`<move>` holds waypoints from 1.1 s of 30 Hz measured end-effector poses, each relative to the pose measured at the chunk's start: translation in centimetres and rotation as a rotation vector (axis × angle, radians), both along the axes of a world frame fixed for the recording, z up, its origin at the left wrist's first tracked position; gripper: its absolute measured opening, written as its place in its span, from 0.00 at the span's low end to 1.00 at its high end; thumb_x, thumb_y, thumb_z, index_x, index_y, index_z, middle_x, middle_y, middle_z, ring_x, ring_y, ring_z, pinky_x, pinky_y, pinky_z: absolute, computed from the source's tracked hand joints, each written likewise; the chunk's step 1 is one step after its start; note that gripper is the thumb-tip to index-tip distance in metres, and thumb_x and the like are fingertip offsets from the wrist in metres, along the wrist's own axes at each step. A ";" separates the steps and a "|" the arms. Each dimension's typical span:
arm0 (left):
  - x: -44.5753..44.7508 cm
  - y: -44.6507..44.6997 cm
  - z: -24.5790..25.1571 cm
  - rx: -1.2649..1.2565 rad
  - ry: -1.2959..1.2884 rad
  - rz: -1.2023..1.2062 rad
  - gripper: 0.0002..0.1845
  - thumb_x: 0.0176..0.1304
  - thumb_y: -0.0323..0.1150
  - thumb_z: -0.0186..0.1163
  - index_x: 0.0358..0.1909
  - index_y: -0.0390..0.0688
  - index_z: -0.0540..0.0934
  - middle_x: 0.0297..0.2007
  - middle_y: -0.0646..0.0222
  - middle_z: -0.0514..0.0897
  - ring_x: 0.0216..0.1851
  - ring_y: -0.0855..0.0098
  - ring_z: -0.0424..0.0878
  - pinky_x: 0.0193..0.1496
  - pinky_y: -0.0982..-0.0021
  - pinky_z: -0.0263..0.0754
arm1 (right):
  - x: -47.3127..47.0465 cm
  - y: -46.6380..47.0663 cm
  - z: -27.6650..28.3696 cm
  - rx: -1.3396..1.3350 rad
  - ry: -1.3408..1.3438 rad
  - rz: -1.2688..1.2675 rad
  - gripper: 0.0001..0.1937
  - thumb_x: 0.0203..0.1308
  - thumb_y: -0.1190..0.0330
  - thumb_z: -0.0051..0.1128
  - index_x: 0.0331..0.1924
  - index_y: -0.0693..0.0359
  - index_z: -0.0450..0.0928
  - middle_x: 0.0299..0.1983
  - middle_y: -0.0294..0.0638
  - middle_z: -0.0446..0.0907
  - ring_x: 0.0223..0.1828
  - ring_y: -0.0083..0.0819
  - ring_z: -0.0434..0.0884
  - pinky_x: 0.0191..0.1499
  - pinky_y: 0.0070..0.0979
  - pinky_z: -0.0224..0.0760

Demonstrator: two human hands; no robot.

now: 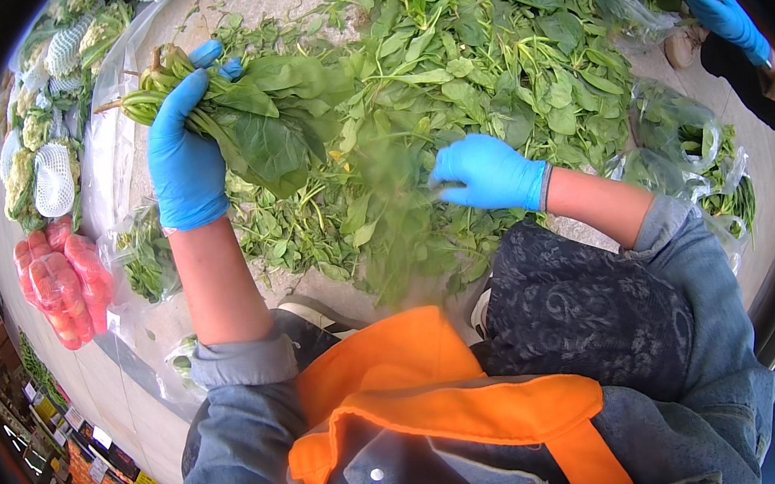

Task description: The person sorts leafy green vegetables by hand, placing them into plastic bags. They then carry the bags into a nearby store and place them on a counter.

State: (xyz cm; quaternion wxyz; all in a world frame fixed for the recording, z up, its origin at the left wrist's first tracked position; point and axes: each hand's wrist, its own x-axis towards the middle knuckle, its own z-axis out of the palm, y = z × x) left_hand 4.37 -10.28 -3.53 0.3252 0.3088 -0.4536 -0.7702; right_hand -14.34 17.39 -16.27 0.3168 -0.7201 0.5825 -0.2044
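In my blue-gloved left hand (186,150) is a bunch of leafy greens (268,120), which look like spinach. Its stems stick out to the left past my fingers and its broad leaves spread to the right. My right hand (486,173), gloved in blue too, is over the near part of a large heap of loose greens (474,56) on the ground, its fingers partly curled. Motion-blurred greens (390,199) show just left of those fingertips; whether the fingers touch them cannot be made out.
Another person's blue-gloved hands (717,9) hold greens at the upper right. Clear plastic bags of greens (688,139) lie on the right. At left are netted cauliflowers (55,178), a red-looking bag of round produce (62,283) and clear plastic sheeting (110,129). Store shelves (98,456) stand at lower left.
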 end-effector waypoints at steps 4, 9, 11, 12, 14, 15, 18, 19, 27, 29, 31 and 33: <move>2.5 0.9 0.0 -0.023 -0.067 0.033 0.20 0.60 0.26 0.57 0.55 0.29 0.76 0.46 0.58 0.83 0.47 0.64 0.83 0.56 0.63 0.76 | 1.7 -0.7 -1.8 0.079 0.382 0.146 0.07 0.51 0.66 0.60 0.33 0.57 0.82 0.33 0.44 0.83 0.36 0.42 0.84 0.39 0.38 0.76; 5.6 2.1 -0.2 -0.024 -0.118 0.107 0.21 0.59 0.25 0.56 0.54 0.28 0.76 0.45 0.56 0.83 0.46 0.64 0.82 0.57 0.64 0.75 | -1.0 -1.1 -0.3 0.086 0.170 0.045 0.06 0.52 0.72 0.59 0.33 0.61 0.84 0.30 0.44 0.84 0.29 0.40 0.84 0.35 0.34 0.77; 6.5 2.6 -0.4 -0.006 -0.151 0.140 0.21 0.59 0.26 0.56 0.55 0.27 0.75 0.45 0.56 0.83 0.47 0.64 0.82 0.57 0.63 0.74 | -4.0 -2.0 1.6 0.382 -0.379 -0.206 0.09 0.58 0.69 0.60 0.40 0.62 0.84 0.32 0.39 0.84 0.27 0.29 0.82 0.34 0.27 0.76; 6.6 2.7 -0.6 -0.003 -0.132 0.130 0.21 0.59 0.26 0.56 0.55 0.27 0.75 0.45 0.56 0.83 0.47 0.64 0.82 0.58 0.63 0.74 | -6.2 -2.3 2.7 0.630 -0.720 -0.282 0.10 0.61 0.67 0.61 0.44 0.62 0.84 0.33 0.36 0.84 0.26 0.24 0.81 0.33 0.22 0.75; 6.7 2.8 -0.9 -0.008 -0.148 0.119 0.21 0.60 0.27 0.57 0.54 0.28 0.76 0.44 0.56 0.84 0.47 0.63 0.82 0.59 0.62 0.73 | -8.3 -2.4 4.1 0.728 -0.719 -0.402 0.11 0.64 0.66 0.61 0.46 0.62 0.83 0.33 0.31 0.82 0.26 0.17 0.78 0.33 0.17 0.74; 6.5 2.9 -1.0 -0.007 -0.146 0.119 0.21 0.60 0.27 0.57 0.54 0.28 0.76 0.44 0.56 0.84 0.47 0.63 0.82 0.59 0.62 0.73 | -8.8 -2.6 4.3 0.712 -0.677 -0.448 0.11 0.64 0.65 0.61 0.46 0.62 0.83 0.33 0.31 0.82 0.26 0.17 0.78 0.33 0.17 0.74; 5.1 3.1 -1.1 0.012 -0.127 0.071 0.20 0.59 0.28 0.58 0.53 0.30 0.76 0.43 0.56 0.84 0.46 0.63 0.82 0.58 0.62 0.73 | -9.4 -2.0 4.6 0.591 -0.455 -0.547 0.12 0.65 0.63 0.61 0.46 0.61 0.82 0.34 0.30 0.83 0.26 0.17 0.79 0.33 0.19 0.75; 4.4 3.4 -1.1 0.010 -0.105 0.030 0.20 0.58 0.28 0.58 0.52 0.30 0.77 0.42 0.56 0.84 0.46 0.63 0.82 0.58 0.62 0.73 | -9.5 -1.3 4.8 0.635 -0.666 -0.622 0.12 0.66 0.63 0.60 0.46 0.62 0.82 0.34 0.30 0.83 0.26 0.17 0.79 0.33 0.19 0.75; -3.6 8.0 -1.4 0.121 -0.148 -0.539 0.22 0.48 0.25 0.65 0.48 0.32 0.78 0.43 0.57 0.85 0.43 0.63 0.83 0.52 0.63 0.77 | -10.2 3.5 9.2 0.378 -1.018 -0.902 0.12 0.66 0.65 0.59 0.48 0.64 0.79 0.36 0.34 0.80 0.26 0.21 0.76 0.32 0.20 0.70; -5.8 9.9 -1.4 0.110 -0.192 -0.635 0.20 0.48 0.27 0.65 0.46 0.33 0.79 0.42 0.59 0.85 0.43 0.65 0.83 0.54 0.63 0.76 | -9.3 4.5 10.4 0.302 -1.063 -0.933 0.12 0.67 0.64 0.59 0.48 0.63 0.78 0.36 0.34 0.79 0.26 0.21 0.76 0.31 0.21 0.69; -7.9 11.9 -1.4 0.103 -0.208 -0.683 0.19 0.47 0.28 0.64 0.44 0.32 0.80 0.42 0.59 0.84 0.45 0.64 0.82 0.56 0.63 0.74 | -8.4 5.2 11.6 0.265 -1.064 -0.972 0.12 0.67 0.64 0.58 0.48 0.63 0.78 0.36 0.34 0.79 0.26 0.21 0.76 0.31 0.20 0.69; -9.7 13.5 -1.5 0.060 -0.163 -0.738 0.17 0.49 0.28 0.64 0.43 0.34 0.81 0.43 0.60 0.84 0.48 0.65 0.81 0.60 0.64 0.71 | -7.6 5.6 12.4 0.192 -1.061 -1.021 0.12 0.68 0.65 0.57 0.48 0.63 0.78 0.37 0.34 0.79 0.27 0.21 0.77 0.32 0.20 0.70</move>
